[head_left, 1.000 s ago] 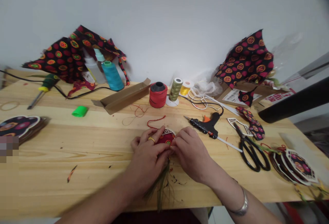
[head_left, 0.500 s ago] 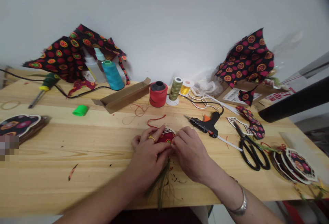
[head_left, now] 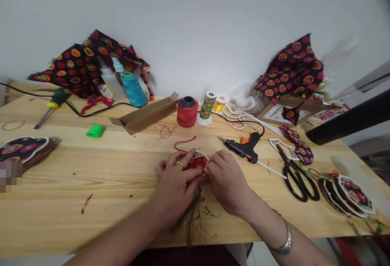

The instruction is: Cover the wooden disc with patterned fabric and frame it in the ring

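Observation:
Between my hands on the wooden table lies a small fabric pendant (head_left: 198,161), dark red with a pale cut-out edge at its top. A red cord runs from its upper end, and a green tassel (head_left: 191,221) hangs from its lower end towards me. My left hand (head_left: 178,176), with a ring on one finger, presses over the pendant's left side and grips it. The fingers of my right hand (head_left: 224,178) are pinched together at its right edge; whether they hold anything besides the edge is hidden.
A black glue gun (head_left: 246,148) and black-handled scissors (head_left: 297,174) lie to the right, near stacked fabric pendants (head_left: 355,195). Behind stand a red thread spool (head_left: 187,112), a green spool (head_left: 208,105) and a long cardboard box (head_left: 148,115). A screwdriver (head_left: 51,105) lies far left.
Almost nothing differs. Both hands stay on the pendant, with only a slight shift of the right fingers along its right edge.

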`<act>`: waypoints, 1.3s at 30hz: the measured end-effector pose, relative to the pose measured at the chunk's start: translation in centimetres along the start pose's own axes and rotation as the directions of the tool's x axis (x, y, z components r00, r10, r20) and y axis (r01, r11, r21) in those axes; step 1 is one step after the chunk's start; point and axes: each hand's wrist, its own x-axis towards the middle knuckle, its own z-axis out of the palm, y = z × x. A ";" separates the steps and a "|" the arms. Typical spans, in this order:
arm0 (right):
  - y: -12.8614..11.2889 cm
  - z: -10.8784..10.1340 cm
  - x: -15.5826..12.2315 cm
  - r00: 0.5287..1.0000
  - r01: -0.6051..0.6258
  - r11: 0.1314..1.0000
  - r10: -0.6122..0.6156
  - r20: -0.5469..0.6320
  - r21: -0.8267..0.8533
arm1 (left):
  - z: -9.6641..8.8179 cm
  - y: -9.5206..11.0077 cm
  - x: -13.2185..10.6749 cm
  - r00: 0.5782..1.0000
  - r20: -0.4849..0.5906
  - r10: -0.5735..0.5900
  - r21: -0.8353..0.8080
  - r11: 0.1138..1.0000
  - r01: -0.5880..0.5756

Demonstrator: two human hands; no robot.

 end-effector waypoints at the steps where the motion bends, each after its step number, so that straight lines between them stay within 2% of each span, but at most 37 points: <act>1: 0.1 0.0 0.0 1.000 -0.009 1.000 0.009 -0.011 0.011 | 0.0 0.0 0.0 1.000 -0.004 0.001 0.001 1.000 -0.001; 6: 0.6 -0.4 0.1 0.991 -0.085 0.992 0.094 -0.098 0.092 | 0.3 -0.2 0.0 1.000 -0.014 0.009 0.027 1.000 -0.009; 8: 0.7 -0.7 0.2 0.989 -0.080 0.983 0.099 -0.114 0.162 | 0.4 -0.2 0.0 1.000 -0.016 0.012 0.032 0.999 -0.012; 13: 1.0 -1.2 0.3 0.992 -0.053 0.885 0.101 -0.080 0.464 | 0.5 -0.3 0.0 1.000 -0.010 0.008 0.006 1.000 -0.008; 16: 1.2 -1.2 0.3 0.996 -0.050 0.855 0.083 -0.041 0.517 | 0.4 -0.3 0.0 1.000 0.005 -0.009 -0.007 1.000 0.009; 26: 1.2 -1.0 0.2 0.999 -0.023 0.862 0.041 -0.024 0.506 | 0.3 -0.1 -0.1 1.000 0.004 -0.025 -0.021 0.999 0.025; 34: 0.7 -0.8 0.2 0.999 -0.032 0.917 0.031 0.011 0.397 | 0.3 -0.1 -0.1 1.000 0.004 -0.020 -0.030 0.999 0.021; 39: 0.7 -0.5 0.3 0.998 -0.028 0.918 0.047 -0.038 0.396 | 0.2 0.0 -0.1 1.000 0.015 -0.024 -0.043 0.999 0.025</act>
